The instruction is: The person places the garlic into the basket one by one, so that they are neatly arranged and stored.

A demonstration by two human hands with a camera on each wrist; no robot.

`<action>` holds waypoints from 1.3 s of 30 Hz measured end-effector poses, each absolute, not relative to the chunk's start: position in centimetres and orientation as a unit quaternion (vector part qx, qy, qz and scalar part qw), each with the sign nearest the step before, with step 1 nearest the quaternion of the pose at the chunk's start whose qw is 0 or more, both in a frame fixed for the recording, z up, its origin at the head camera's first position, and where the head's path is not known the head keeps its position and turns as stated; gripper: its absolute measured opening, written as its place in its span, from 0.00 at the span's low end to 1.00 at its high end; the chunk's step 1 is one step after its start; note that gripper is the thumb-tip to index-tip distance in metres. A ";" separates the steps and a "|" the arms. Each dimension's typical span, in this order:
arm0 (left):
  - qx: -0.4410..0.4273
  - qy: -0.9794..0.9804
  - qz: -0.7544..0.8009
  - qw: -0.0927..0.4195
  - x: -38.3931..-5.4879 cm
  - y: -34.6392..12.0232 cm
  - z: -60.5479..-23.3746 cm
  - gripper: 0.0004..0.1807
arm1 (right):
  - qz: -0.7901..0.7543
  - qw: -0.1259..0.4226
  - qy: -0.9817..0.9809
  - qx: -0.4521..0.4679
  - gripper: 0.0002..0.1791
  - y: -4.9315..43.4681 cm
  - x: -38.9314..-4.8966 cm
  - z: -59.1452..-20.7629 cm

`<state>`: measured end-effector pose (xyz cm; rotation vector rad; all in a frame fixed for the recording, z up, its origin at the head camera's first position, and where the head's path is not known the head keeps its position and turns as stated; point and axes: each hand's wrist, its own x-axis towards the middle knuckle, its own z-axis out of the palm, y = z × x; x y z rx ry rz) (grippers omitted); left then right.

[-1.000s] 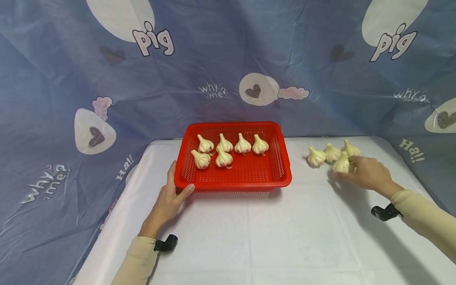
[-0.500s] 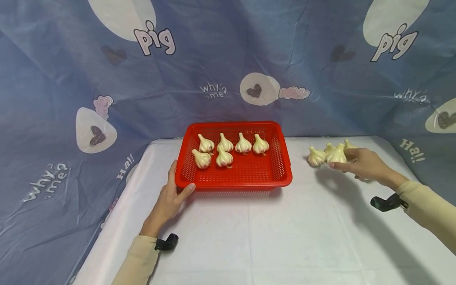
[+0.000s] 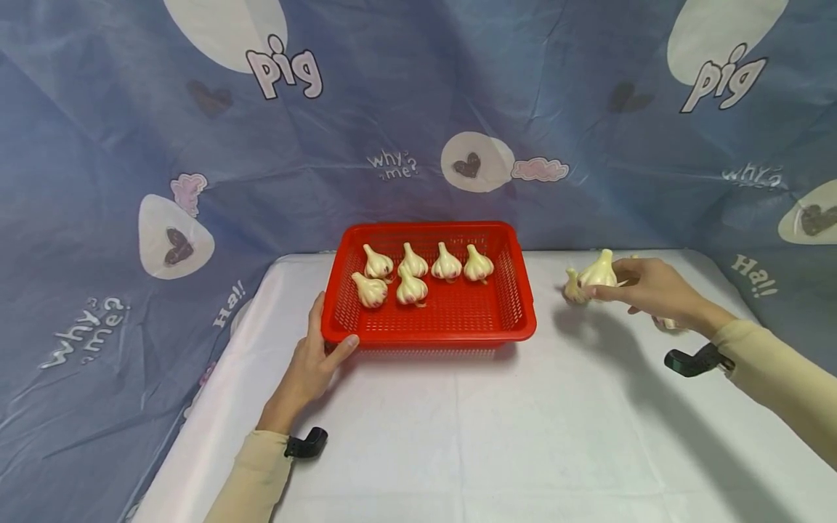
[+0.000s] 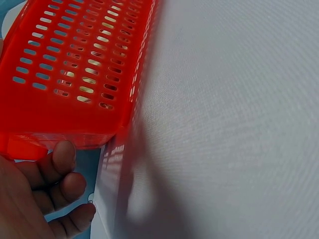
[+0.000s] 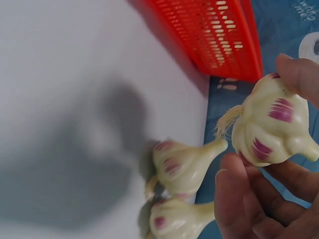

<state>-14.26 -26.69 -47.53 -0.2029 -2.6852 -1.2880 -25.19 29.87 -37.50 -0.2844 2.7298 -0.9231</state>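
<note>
My right hand [image 3: 660, 290] pinches a garlic bulb [image 3: 598, 270] between thumb and fingers, lifted off the table with its shadow below. In the right wrist view this garlic bulb [image 5: 271, 122] shows purple streaks and a tuft of roots. My left hand [image 3: 314, 367] grips the near left corner of a red plastic basket [image 3: 431, 338], thumb over the rim. In the left wrist view, curled fingers [image 4: 64, 159] lie by the basket's slotted end wall [image 4: 65, 107]. Several garlic bulbs [image 3: 446, 263] sit inside the basket, mostly along its back and left.
On the white-covered table [image 3: 556, 421], a garlic bulb [image 3: 575, 290] stands just behind the held one. Another garlic bulb [image 3: 667, 322] shows under my right wrist, and others are partly hidden by the hand. A blue printed cloth [image 3: 392, 109] hangs behind the table.
My right hand has raised the garlic bulb from the group at the right and carried it leftward. My left hand and the basket have stayed put.
</note>
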 end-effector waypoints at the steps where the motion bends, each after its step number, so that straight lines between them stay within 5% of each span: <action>1: -0.068 -0.898 -0.428 0.079 -14.3 -26.8 -47.6 0.55 | -0.319 0.120 0.935 -0.097 0.37 29.5 -25.2 -37.4; 7: -0.066 -0.900 -0.424 0.078 -14.3 -26.9 -47.6 0.56 | -0.353 0.114 0.924 -0.095 0.30 27.4 -25.3 -36.7; 39: -0.060 -0.900 -0.424 0.078 -14.2 -26.9 -47.5 0.56 | -0.341 0.060 0.924 -0.163 0.31 17.8 -28.6 -35.4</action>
